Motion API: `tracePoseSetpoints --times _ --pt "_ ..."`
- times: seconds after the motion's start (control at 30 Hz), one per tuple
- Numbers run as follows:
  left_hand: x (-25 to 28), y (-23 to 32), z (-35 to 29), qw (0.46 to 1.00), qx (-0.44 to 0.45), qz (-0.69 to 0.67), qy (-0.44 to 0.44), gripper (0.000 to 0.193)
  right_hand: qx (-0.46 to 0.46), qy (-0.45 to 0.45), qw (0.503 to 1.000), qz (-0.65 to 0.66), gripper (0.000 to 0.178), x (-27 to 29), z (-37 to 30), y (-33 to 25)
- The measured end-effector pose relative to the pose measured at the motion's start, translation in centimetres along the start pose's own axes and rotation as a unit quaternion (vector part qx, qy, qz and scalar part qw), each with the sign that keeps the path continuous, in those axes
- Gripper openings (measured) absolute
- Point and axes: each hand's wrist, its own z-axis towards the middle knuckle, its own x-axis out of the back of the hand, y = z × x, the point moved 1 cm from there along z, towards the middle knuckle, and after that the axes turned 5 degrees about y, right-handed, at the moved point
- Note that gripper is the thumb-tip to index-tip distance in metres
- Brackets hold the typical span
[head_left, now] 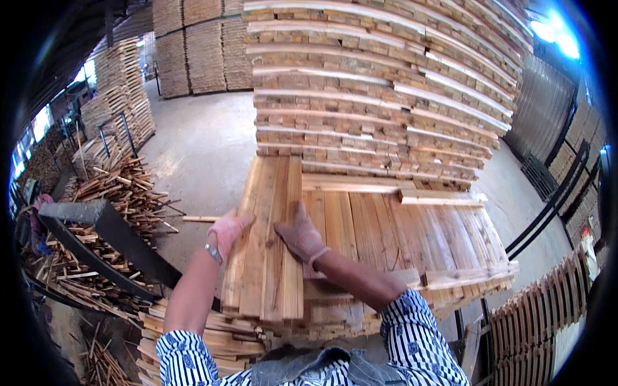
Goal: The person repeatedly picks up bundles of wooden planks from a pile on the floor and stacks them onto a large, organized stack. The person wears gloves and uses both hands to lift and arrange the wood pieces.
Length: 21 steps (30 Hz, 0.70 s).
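Several long, light-brown wooden boards (268, 283) lie side by side, pointing away from me, at the left end of a stack. My left hand (232, 229), in a pinkish work glove, grips their left edge, with its fingertips partly hidden. On the opposite side, my right hand (300, 236), also gloved, presses against the right edge with the thumb stretched toward the boards. Together both hands squeeze the group from its two sides. To the right, a layer of boards (373, 225) lies flat in a row, crossed by a thin wooden strip (357, 183) at its far end.
A tall stack of layered boards (380, 83) rises directly ahead. A heap of loose sticks (109, 212) covers the floor on the left, behind a dark metal frame (109, 235). Slatted wood (541, 315) stands at the lower right. Short blocks (467, 275) rest on the layer's near edge.
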Motion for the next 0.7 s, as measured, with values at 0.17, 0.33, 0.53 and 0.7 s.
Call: tracePoseSetpoints --times 0.17,0.33,0.53,0.7 --pt "1.1 -0.3 2.6 0.996 -0.009 0.087 0.015 0.062 -0.064 0.029 0.997 0.011 0.093 -1.0 0.7 -0.8" --pt "2.7 -2.2 1.4 0.968 -0.12 0.211 0.067 0.062 0.083 -0.015 0.995 0.057 0.078 -2.1 -0.3 -0.6" --pt "0.8 -2.6 3.9 0.97 -0.094 0.221 -0.029 0.059 -0.092 -0.077 0.939 0.322 0.078 1.5 -1.9 -3.8" --pt "-1.4 -1.9 5.6 0.993 -0.035 0.101 -0.054 0.057 -0.028 0.013 0.994 0.105 0.085 0.0 1.6 3.2"
